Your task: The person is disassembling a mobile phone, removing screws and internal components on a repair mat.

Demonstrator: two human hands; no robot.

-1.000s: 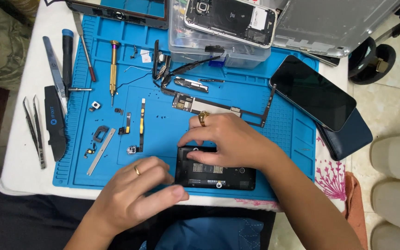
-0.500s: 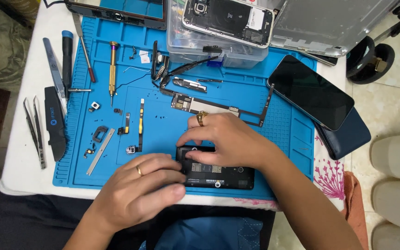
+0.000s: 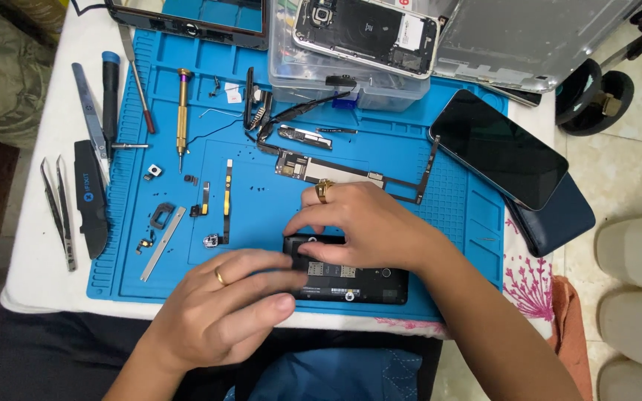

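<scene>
An opened black phone body [image 3: 358, 281] lies at the near edge of the blue work mat [image 3: 276, 215]. My right hand [image 3: 365, 223], with a gold ring, rests over its upper left part, fingertips pressing down on it. My left hand [image 3: 224, 312], also ringed, comes in from the lower left, and its fingers touch the phone's left end. What lies under the fingers is hidden.
A circuit board [image 3: 336, 172], flex cables and small parts lie on the mat. Screwdrivers [image 3: 183, 111], tweezers [image 3: 59, 212] and a pry tool [image 3: 89, 197] sit at the left. A clear box [image 3: 351, 82] carrying another opened phone stands at the back. A black screen [image 3: 499, 148] lies right.
My left hand has slid right, up to the phone's left end. My right hand stays on the phone body.
</scene>
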